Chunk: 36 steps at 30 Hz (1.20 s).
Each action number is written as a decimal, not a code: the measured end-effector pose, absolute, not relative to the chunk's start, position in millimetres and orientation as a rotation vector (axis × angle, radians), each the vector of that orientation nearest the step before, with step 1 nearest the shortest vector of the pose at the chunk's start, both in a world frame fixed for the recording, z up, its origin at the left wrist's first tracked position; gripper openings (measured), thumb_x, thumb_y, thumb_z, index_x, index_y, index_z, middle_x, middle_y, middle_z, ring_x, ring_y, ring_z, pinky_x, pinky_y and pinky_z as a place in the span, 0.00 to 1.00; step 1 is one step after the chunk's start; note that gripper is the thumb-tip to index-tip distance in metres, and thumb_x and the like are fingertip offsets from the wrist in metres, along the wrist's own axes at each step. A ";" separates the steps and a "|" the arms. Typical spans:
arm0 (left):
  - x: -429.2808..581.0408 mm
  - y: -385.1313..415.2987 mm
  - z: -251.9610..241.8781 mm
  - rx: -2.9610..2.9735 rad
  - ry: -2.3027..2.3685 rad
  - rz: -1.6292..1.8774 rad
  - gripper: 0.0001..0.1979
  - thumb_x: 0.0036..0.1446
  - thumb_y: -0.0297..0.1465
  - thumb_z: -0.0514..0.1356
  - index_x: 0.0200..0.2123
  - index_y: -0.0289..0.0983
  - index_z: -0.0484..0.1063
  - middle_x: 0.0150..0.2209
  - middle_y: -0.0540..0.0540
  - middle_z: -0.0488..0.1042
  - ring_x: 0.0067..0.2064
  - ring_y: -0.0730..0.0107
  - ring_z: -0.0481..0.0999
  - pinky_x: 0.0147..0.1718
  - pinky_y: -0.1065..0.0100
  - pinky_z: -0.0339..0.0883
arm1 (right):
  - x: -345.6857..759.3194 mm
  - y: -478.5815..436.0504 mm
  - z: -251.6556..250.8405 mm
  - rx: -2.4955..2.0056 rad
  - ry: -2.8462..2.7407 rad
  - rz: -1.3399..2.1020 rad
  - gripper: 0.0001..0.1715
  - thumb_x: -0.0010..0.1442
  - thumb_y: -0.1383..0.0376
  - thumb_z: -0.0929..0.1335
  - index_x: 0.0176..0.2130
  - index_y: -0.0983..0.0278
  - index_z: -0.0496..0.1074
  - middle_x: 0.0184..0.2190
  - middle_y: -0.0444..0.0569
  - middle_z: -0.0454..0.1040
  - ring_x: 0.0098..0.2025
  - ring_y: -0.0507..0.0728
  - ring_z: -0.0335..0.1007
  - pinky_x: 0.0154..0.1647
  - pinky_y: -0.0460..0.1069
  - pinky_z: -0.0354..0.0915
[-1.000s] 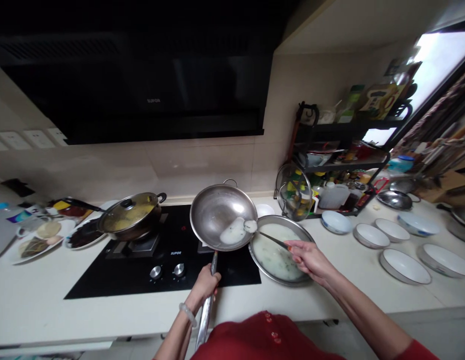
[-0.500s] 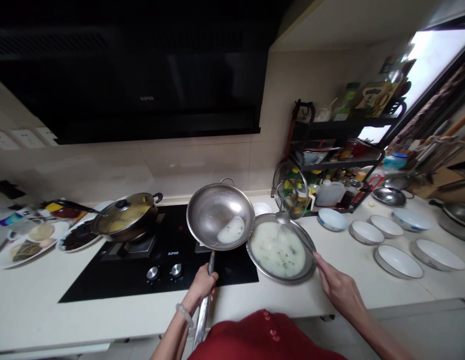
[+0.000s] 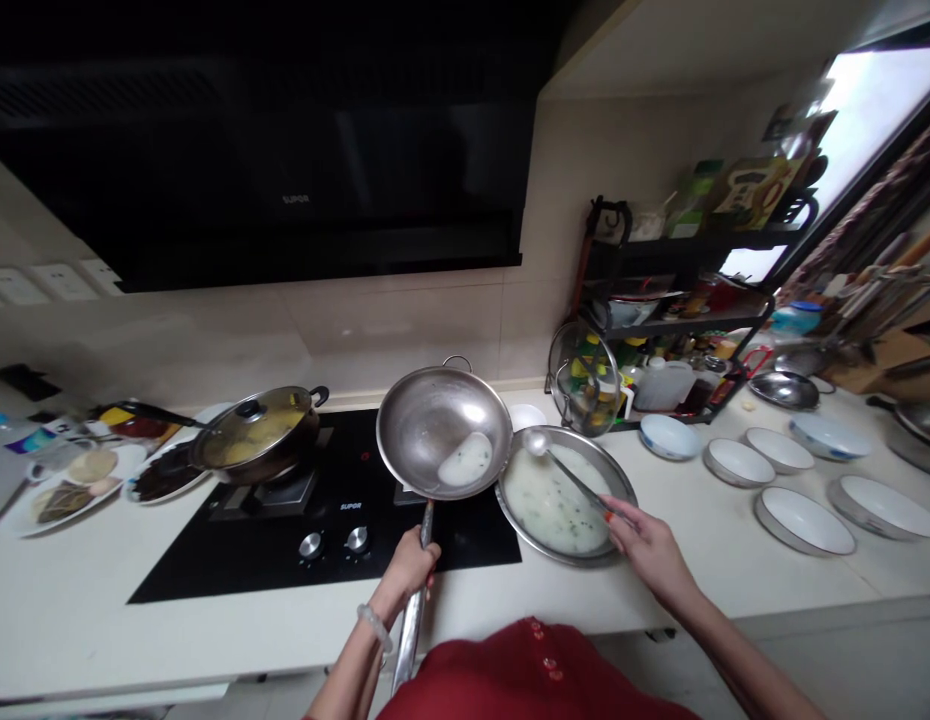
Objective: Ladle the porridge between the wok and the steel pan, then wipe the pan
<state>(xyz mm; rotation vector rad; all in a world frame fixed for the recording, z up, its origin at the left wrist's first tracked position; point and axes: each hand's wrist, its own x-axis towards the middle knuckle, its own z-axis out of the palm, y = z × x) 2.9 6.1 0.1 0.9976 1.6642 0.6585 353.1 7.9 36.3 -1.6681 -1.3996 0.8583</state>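
Observation:
My left hand [image 3: 411,566] is wrapped round the long handle of a steel wok [image 3: 412,420]. The wok is tilted to the right over the stove, and white liquid with green bits [image 3: 467,459] pools at its lower right. My right hand [image 3: 645,550] grips the handle of a metal ladle [image 3: 537,442]. The ladle's bowl hangs above the far left part of a wide steel basin [image 3: 621,482], right beside the wok's rim. Inside the basin lies whitish liquid with green flecks [image 3: 559,505].
A lidded pan [image 3: 255,435] stands on the black stove [image 3: 315,575], with plates of food [image 3: 64,495] to its left. Several white bowls [image 3: 805,520] spread over the right counter. A glass lid [image 3: 583,380] leans against the condiment rack [image 3: 682,325]. The range hood [image 3: 300,230] hangs above.
My right hand has moved slightly left, carrying the ladle's bowl from the basin's far edge leftward towards the wok. The left hand keeps the wok in nearly the same place.

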 end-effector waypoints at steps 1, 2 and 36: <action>2.9 6.0 0.3 0.999 1.664 0.655 0.09 0.53 0.20 0.52 0.30 0.41 0.56 0.14 0.59 0.59 0.13 0.75 0.60 0.12 0.74 0.56 | 343.5 14.2 41.3 -1.649 -1.447 0.869 0.34 0.57 0.55 0.61 0.53 0.75 0.73 0.16 0.46 0.71 0.20 0.58 0.68 0.24 0.51 0.66; 3.0 5.9 0.5 1.001 1.664 0.652 0.09 0.53 0.20 0.52 0.30 0.40 0.56 0.15 0.59 0.59 0.13 0.75 0.60 0.12 0.74 0.56 | 333.4 21.1 45.4 -1.641 -1.517 0.848 0.32 0.58 0.56 0.60 0.53 0.75 0.73 0.18 0.48 0.73 0.22 0.59 0.70 0.26 0.51 0.67; 4.1 6.8 -1.7 0.976 1.674 0.660 0.10 0.53 0.20 0.52 0.30 0.41 0.56 0.13 0.59 0.59 0.12 0.75 0.60 0.11 0.74 0.56 | 265.3 62.5 80.3 -1.633 -0.980 1.496 0.16 0.54 0.72 0.65 0.44 0.72 0.69 0.12 0.36 0.58 0.12 0.44 0.43 0.14 0.41 0.37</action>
